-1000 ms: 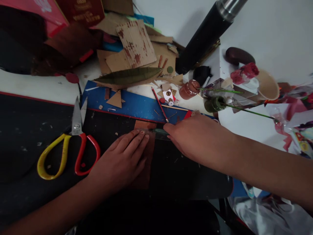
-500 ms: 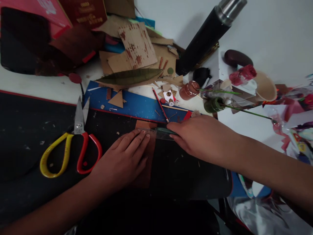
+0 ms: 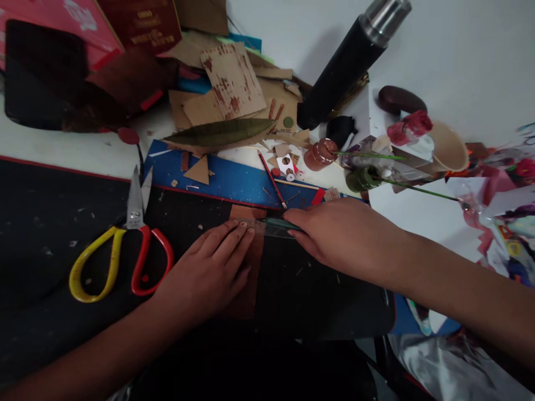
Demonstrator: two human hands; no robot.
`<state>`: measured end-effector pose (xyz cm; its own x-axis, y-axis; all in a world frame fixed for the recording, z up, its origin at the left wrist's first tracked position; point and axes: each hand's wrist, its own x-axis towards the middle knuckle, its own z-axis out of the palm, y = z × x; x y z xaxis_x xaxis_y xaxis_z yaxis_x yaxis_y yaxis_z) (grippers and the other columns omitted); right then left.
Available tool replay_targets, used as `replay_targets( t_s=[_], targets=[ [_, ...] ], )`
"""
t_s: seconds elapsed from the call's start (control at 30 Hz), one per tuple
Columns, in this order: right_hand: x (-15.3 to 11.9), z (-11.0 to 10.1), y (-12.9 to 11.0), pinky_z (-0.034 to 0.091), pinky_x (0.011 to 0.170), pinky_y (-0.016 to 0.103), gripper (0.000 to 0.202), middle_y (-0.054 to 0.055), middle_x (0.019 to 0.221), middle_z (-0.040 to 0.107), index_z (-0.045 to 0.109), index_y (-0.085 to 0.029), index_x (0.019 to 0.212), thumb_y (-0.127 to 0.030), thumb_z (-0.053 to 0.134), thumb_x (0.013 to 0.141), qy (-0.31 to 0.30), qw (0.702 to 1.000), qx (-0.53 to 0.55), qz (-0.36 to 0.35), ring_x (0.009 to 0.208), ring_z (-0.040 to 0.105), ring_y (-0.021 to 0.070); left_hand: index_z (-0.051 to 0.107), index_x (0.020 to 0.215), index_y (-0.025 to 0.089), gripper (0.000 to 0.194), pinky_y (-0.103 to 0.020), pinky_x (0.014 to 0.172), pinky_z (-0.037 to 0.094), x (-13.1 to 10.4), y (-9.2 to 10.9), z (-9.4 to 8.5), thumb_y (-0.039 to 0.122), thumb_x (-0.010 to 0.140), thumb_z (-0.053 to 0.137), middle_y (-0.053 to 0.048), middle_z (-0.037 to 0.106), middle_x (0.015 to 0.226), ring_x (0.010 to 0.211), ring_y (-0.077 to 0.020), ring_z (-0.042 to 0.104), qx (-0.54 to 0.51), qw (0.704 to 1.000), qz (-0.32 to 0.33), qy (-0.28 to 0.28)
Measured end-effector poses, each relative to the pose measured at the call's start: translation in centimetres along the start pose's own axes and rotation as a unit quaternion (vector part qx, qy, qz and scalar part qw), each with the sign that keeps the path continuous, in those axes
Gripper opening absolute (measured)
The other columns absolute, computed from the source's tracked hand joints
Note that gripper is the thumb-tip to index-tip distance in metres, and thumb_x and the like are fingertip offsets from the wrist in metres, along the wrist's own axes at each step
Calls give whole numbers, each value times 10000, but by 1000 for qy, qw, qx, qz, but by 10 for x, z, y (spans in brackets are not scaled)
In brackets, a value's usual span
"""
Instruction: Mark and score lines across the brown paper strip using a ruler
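Observation:
A reddish-brown strip (image 3: 247,212) lies on the black mat (image 3: 309,301), partly hidden under my left hand (image 3: 215,264). That hand rests flat, its fingers stretched out and pressing a clear ruler (image 3: 276,229) across the strip. My right hand (image 3: 338,231) is closed round a slim dark green tool (image 3: 282,223), which looks like a cutter. Its tip points left and meets the strip beside the ruler's upper edge, near my left fingertips.
Scissors (image 3: 135,217) with yellow and red handles lie open at the left. Behind the mat are a red pencil (image 3: 272,181), cardboard scraps (image 3: 198,170), a long leaf shape (image 3: 223,132), paint jars (image 3: 320,154) and a black flask (image 3: 346,64). A dark phone (image 3: 39,75) is back left.
The view has shifted slightly. Both hands keep nearly the same pose on the ruler and the tool, with no clear movement against the strip.

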<state>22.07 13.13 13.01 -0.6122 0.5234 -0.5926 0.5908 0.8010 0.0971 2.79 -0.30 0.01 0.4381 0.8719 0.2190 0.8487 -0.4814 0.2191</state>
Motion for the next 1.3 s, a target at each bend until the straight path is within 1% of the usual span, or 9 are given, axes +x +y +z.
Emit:
replay_targets(
  t_s=[0.2, 0.33, 0.5, 0.6, 0.77, 0.9, 1.0, 1.17, 1.3],
  targets=[
    [3, 0, -1, 428, 690, 396, 199, 97, 862, 785, 695, -218, 1116, -282, 523, 1039, -15, 1000, 4, 4, 787, 718, 314, 572, 1450, 28, 500, -507, 1042, 515, 0, 0, -1, 280, 1026, 488, -200, 635, 1433, 1318, -375, 564, -2, 1000, 9, 0],
    [5, -2, -1, 404, 657, 373, 179, 97, 815, 776, 700, -214, 1092, -272, 541, 1033, -18, 1000, 0, 0, 768, 718, 308, 584, 1436, 21, 490, -500, 1033, 523, 0, 0, 0, 277, 1032, 477, -202, 638, 1433, 1311, -375, 572, 7, 1000, 10, 6],
    [10, -10, -3, 386, 624, 346, 169, 119, 840, 781, 712, -190, 1102, -216, 576, 1005, -28, 999, -11, -20, 755, 725, 293, 588, 1440, 41, 484, -504, 1042, 529, 1, 0, -1, 278, 1034, 471, -196, 627, 1451, 1329, -372, 567, 1, 1000, 5, -7],
    [13, -12, -4, 375, 601, 336, 186, 126, 850, 785, 720, -184, 1108, -184, 574, 993, -34, 999, -18, -23, 758, 725, 290, 589, 1445, 61, 481, -503, 1038, 536, 1, 0, -2, 281, 1035, 468, -191, 634, 1442, 1318, -365, 576, -5, 1000, 2, -3],
    [17, -12, -3, 358, 582, 331, 195, 123, 868, 792, 720, -176, 1113, -169, 577, 980, -23, 999, -11, -47, 762, 729, 284, 578, 1445, 22, 489, -512, 1015, 542, 2, 0, -2, 273, 1044, 452, -192, 647, 1426, 1307, -378, 576, 8, 1000, 10, -4],
    [18, -14, -3, 369, 590, 329, 189, 119, 866, 795, 724, -182, 1107, -186, 579, 985, -21, 998, -9, -50, 768, 735, 286, 581, 1443, 25, 492, -510, 1023, 532, 1, 1, -1, 281, 1044, 448, -188, 648, 1428, 1308, -380, 574, 10, 1000, 11, -1],
    [19, -14, -6, 380, 596, 324, 193, 127, 872, 798, 722, -165, 1108, -168, 575, 983, -25, 998, -17, -46, 767, 741, 279, 574, 1451, 29, 496, -508, 1030, 525, 1, 1, -1, 284, 1042, 457, -188, 647, 1426, 1310, -381, 574, 8, 1000, 9, -1],
    [17, -9, -7, 373, 574, 326, 205, 119, 809, 785, 726, -152, 1062, -116, 547, 967, 11, 998, -24, -60, 733, 729, 267, 557, 1468, 32, 505, -500, 1045, 520, 1, 1, -1, 279, 1040, 451, -195, 642, 1430, 1321, -374, 569, 5, 1000, 5, -1],
    [12, -8, -2, 386, 595, 327, 201, 113, 874, 793, 722, -180, 1107, -170, 567, 979, -13, 999, -7, -38, 771, 729, 277, 563, 1468, 44, 504, -508, 1052, 523, 0, 1, 0, 275, 1028, 479, -201, 636, 1435, 1331, -375, 567, -9, 1000, 1, -6]
  ],
)
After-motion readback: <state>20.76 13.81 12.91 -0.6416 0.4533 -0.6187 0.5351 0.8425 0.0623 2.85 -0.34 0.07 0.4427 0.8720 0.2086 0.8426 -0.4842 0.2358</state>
